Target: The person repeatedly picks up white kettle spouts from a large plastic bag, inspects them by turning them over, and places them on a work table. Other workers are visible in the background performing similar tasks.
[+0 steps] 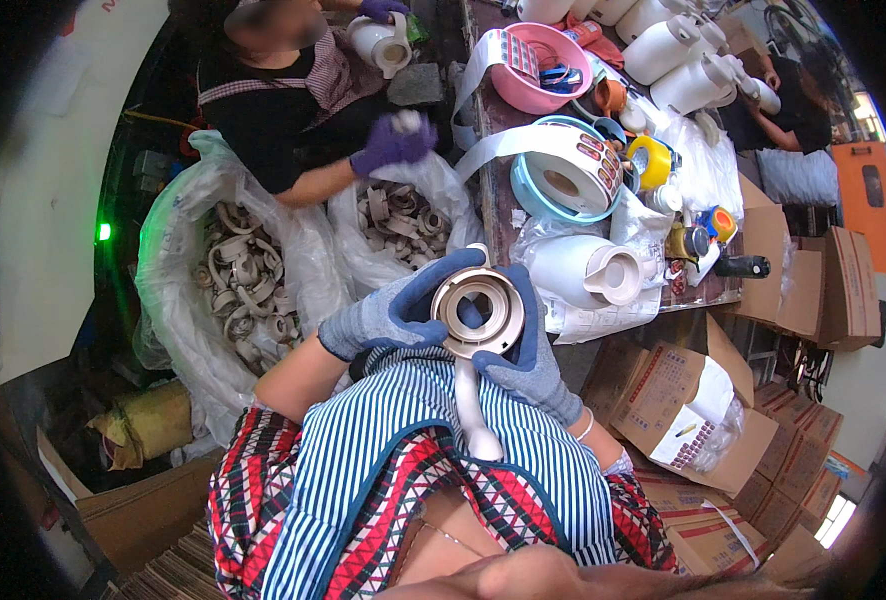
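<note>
Both my hands wear blue-grey coated gloves and hold a pale plastic jug collar (457, 335) in front of my striped apron. Its round opening faces up toward me, and stepped rings show inside. A pale curved handle (469, 400) hangs from its near side, against the apron. Wrapped round the left of the rim is my left hand (388, 312), its thumb bent toward the ring. My right hand (535, 365) grips the right side, with fingers along the outer edge. Blue glove shows through the middle hole. The collar's underside is hidden.
Plastic-lined sacks (178, 265) of similar collars stand ahead left. Beyond, a co-worker's purple-gloved hand (398, 145) hovers near a white jug (378, 45). The table (498, 205) holds a lying jug (588, 270), a label roll (563, 185) and a pink basin (538, 95). Cartons (653, 400) stand right.
</note>
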Motion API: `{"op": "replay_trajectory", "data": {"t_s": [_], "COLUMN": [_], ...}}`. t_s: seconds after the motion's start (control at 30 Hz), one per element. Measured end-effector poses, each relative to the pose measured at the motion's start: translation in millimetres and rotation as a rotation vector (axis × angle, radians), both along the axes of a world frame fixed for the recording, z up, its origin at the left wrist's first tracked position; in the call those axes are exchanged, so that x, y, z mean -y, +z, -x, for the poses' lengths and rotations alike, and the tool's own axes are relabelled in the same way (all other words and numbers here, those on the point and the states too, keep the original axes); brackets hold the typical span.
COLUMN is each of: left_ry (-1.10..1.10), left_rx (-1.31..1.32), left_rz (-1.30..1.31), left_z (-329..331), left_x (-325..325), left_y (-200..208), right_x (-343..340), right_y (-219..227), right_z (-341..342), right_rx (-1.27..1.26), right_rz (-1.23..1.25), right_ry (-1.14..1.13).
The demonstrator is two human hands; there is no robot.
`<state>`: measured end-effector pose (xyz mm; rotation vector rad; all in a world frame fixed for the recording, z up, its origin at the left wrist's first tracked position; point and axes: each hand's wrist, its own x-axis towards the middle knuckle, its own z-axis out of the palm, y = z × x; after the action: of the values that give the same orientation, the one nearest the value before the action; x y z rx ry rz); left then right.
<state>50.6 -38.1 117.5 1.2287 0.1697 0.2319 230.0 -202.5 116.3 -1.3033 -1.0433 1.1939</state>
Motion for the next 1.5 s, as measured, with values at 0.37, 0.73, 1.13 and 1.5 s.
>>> {"op": "replay_trajectory", "data": {"t_s": [0.37,0.73,1.13,1.5], "left_ry": [-0.019,-0.039,-0.026,0.210], "left_rx": [-0.007,0.021,0.024,-0.064], "left_rz": [-0.014,0.074,-0.002,0.128], "left_z": [5,-4,-4,-14], "left_x": [0,-8,-6,6], "left_y": [-1,-11,-17,22], "right_x": [2,-3,-4,-6], "right_y": [-4,-12,-20,5], "right_z": [0,-14,-19,-17], "right_rx": [-0.039,-0.181,-0.057,-0.391], "right_rz": [-0.028,-0.007,-0.084,-0.241], "right_ry": [0.023,0.029,0.067,0.036]}}
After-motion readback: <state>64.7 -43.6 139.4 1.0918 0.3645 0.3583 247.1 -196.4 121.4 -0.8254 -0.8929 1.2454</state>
